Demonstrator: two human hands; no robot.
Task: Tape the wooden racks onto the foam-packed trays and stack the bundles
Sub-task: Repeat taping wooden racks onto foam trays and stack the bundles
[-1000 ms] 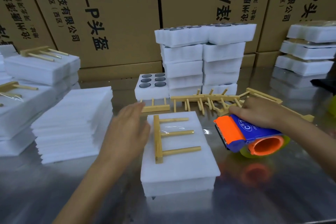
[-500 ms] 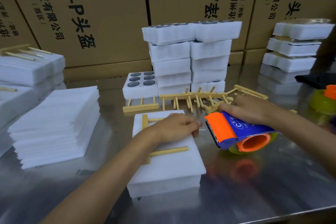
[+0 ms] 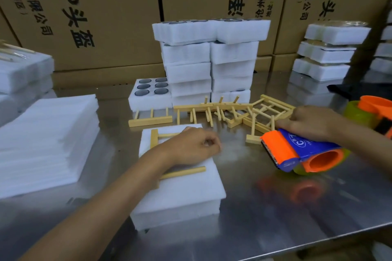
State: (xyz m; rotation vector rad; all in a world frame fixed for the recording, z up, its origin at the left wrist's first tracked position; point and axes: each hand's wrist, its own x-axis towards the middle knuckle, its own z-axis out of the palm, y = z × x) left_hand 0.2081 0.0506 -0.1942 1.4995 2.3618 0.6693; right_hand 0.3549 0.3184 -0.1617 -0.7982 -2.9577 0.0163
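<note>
The wooden rack [image 3: 180,172] lies on the foam tray [image 3: 186,195] on the counter [image 3: 275,218], light and thin. Left hand [image 3: 191,147] presses it, curled; right hand [image 3: 309,123] grips the tape gun [image 3: 297,152]. Hold the tray's sides.

a shiny steel table [image 3: 275,218] stands before a wall of brown cardboard cartons [image 3: 110,6] printed with black characters.

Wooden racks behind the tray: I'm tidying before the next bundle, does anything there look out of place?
Yes. The loose wooden racks lie in a tangled heap on the metal table, pegs crossing at odd angles, behind the tape dispenser. One single rack lies flat and apart. The top trays of the foam stack overhang unevenly.
</note>
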